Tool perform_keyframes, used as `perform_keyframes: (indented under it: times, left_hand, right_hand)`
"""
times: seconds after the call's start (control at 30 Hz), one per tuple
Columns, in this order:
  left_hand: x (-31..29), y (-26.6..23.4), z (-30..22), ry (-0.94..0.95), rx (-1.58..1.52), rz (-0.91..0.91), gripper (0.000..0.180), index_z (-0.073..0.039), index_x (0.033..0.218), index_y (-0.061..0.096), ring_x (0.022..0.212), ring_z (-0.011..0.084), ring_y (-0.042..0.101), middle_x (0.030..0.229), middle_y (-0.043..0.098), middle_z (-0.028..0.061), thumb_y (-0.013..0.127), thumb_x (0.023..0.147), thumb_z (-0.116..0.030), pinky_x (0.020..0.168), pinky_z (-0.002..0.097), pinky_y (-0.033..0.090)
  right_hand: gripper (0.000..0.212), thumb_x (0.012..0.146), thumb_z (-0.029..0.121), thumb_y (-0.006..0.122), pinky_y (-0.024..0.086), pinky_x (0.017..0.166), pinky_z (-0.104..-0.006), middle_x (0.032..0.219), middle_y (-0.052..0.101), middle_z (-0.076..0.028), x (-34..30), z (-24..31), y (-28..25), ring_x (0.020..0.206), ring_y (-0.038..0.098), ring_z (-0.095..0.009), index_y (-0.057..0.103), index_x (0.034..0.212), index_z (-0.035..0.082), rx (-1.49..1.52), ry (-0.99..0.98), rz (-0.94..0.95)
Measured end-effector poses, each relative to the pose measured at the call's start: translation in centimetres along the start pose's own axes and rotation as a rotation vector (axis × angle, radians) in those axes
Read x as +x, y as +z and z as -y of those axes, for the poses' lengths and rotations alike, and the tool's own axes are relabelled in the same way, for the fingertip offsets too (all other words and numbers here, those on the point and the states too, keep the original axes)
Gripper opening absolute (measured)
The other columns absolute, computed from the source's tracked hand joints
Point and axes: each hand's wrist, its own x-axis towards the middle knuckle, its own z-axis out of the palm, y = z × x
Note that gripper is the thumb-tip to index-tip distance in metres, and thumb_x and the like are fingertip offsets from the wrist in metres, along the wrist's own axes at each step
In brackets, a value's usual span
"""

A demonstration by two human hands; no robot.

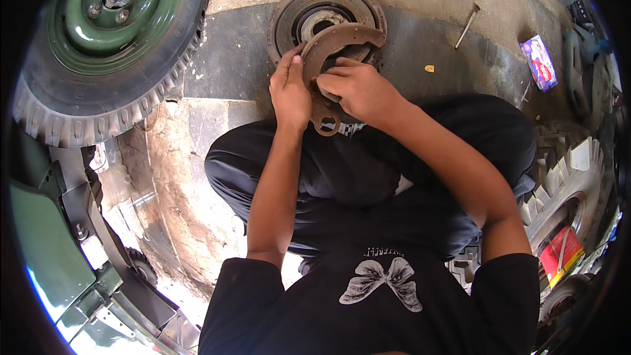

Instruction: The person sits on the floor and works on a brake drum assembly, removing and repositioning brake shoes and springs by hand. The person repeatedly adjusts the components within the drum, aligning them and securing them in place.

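Note:
A rusty, curved brake shoe is held tilted above my crossed legs, overlapping the near side of a round brake drum on the floor. My left hand grips the shoe along its left side, thumb and fingers closed on it. Inside the curve, my right hand has its fingers curled near the shoe's web; whatever it pinches is mostly hidden. A rusty metal eye with a round hole shows below my hands, and I cannot tell whether it belongs to the shoe.
To the left stands a large tyre on a green wheel, with green vehicle bodywork below it. A metal rod with a wider head and a purple packet lie to the right. Another tyre is beside my right knee.

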Motion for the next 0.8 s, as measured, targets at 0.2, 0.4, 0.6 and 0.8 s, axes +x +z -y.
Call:
perform_keyframes:
  times: [0.2,0.4,0.6,0.8]
  left_hand:
    - [-0.1,0.3,-1.1,-0.065,-0.082,0.018,0.037,0.002,0.13,0.07,0.106,0.0224,0.068,0.116,0.075,0.0172,0.048,0.11,-0.02,0.099,0.0346,0.051]
    - [-0.1,0.3,-1.0,0.038,0.023,0.016,0.037,0.002,0.13,0.07,0.106,0.0177,0.068,0.114,0.075,0.0168,0.049,0.11,-0.02,0.093,0.0319,0.053]
    - [-0.7,0.6,-1.9,-0.025,-0.014,0.024,0.036,0.002,0.131,0.069,0.107,0.0207,0.068,0.115,0.075,0.0183,0.049,0.111,-0.019,0.098,0.0348,0.052]
    - [-0.6,0.3,-0.3,0.128,0.048,-0.001,0.036,0.002,0.131,0.069,0.104,0.02,0.066,0.113,0.075,0.0167,0.049,0.111,-0.02,0.098,0.035,0.051]
  right_hand:
    - [0.006,0.086,0.006,0.06,0.056,0.083,-0.0499,0.091,0.071,-0.021,0.9,-2.2,-1.0,0.093,0.07,-0.043,0.063,0.09,0.002,-0.108,0.066,0.035]
    - [0.01,0.088,0.008,0.058,0.057,0.089,-0.0469,0.098,0.071,-0.016,2.2,-4.0,-2.0,0.103,0.069,-0.039,0.066,0.092,0.004,-0.234,0.195,-0.02]
    - [0.02,0.075,-0.005,0.064,0.056,0.087,-0.0483,0.095,0.069,-0.018,1.4,-2.8,-1.2,0.095,0.067,-0.042,0.066,0.094,0.0,-0.216,0.09,0.009]
    - [0.012,0.085,0.007,0.059,0.057,0.089,-0.0452,0.096,0.072,-0.018,1.1,0.4,0.1,0.1,0.071,-0.037,0.067,0.09,0.0,-0.128,-0.127,0.007]
